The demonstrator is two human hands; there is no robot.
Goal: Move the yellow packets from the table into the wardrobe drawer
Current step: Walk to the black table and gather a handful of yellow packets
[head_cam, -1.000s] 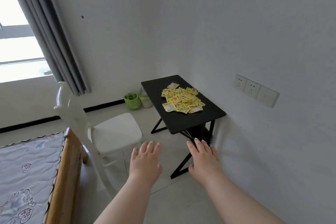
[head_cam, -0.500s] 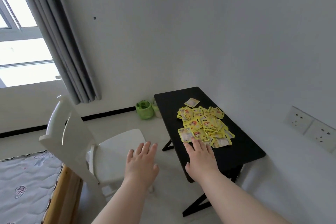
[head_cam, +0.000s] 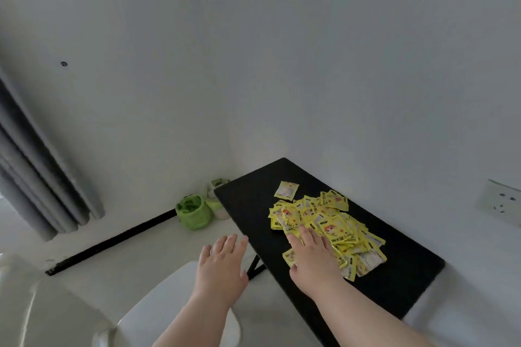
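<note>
A heap of several yellow packets [head_cam: 332, 227] lies on a small black table [head_cam: 400, 270] against the right wall. One packet [head_cam: 286, 189] lies apart at the far side of the heap. My right hand [head_cam: 313, 258] is flat over the near edge of the heap, fingers spread, holding nothing that I can see. My left hand [head_cam: 221, 267] hovers open left of the table, over the floor and chair. No wardrobe or drawer is in view.
A white chair [head_cam: 180, 307] stands just left of the table, below my left arm. Green slippers [head_cam: 194, 211] sit on the floor by the back wall. A grey curtain [head_cam: 36, 183] hangs at left. Wall sockets [head_cam: 501, 203] are at right.
I have come closer to the table. My right hand has gone forward from the table's near edge onto the heap of packets. My left hand has moved forward beside the table.
</note>
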